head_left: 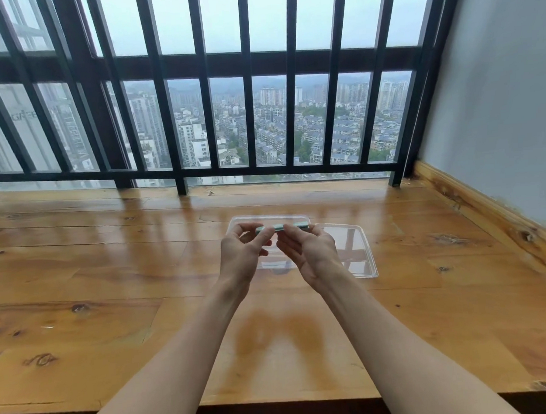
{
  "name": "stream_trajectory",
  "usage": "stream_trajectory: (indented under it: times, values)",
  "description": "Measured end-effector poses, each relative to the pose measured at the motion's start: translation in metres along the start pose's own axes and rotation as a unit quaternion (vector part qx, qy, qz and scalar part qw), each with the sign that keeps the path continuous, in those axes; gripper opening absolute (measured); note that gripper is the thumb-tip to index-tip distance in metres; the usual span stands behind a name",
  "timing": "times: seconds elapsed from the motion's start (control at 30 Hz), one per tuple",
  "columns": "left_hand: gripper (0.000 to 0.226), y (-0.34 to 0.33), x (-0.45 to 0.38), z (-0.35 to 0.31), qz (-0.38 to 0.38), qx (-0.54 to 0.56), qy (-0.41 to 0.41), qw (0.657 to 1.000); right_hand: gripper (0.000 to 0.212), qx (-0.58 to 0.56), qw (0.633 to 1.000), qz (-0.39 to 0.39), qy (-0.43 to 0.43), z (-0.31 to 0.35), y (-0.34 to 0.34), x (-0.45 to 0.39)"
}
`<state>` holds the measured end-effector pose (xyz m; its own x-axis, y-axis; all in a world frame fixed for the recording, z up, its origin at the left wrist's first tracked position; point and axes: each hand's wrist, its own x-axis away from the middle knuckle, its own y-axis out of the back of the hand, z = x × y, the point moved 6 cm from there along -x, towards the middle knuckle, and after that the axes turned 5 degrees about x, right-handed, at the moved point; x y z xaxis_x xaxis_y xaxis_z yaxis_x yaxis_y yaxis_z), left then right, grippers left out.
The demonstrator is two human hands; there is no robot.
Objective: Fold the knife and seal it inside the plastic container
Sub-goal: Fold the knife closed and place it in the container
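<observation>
A glossy wooden counter (111, 278) carries a clear plastic container (267, 219) with its lid (359, 249) just right.

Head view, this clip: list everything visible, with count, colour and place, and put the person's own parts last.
knife: one, pale green, held level in the air above the container; no blade shows.
container: one, clear plastic, open, on the table behind the hands.
lid: one, clear plastic, flat on the table at the container's right.
table: one, glossy knotty wood.
railing: one, black metal bars, beyond the table, city behind.
wall: one, pale grey, right, wooden skirting.
left hand: pinching the knife's left end.
right hand: gripping the knife's right part.
</observation>
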<state>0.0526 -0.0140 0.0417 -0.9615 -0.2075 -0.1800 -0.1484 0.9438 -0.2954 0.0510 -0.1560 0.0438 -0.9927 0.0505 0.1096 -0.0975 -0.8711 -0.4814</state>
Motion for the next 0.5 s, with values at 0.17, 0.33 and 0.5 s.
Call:
stream_trajectory:
  times: [0.17,0.33,0.5]
  values:
    - [0.024,-0.004,0.007,-0.01,0.011,-0.2,-0.132,0.971,0.009,0.036,0.999,-0.032,0.023,0.001,0.005,-0.001]
    - [0.023,-0.015,0.015,-0.012,0.027,-0.329,-0.198,0.923,0.008,0.205,0.973,-0.06,0.089,0.003,0.008,0.001]
    - [0.015,-0.016,0.016,-0.014,0.01,-0.355,-0.209,0.911,0.012,0.271,0.954,-0.065,0.114,0.004,0.004,0.005]
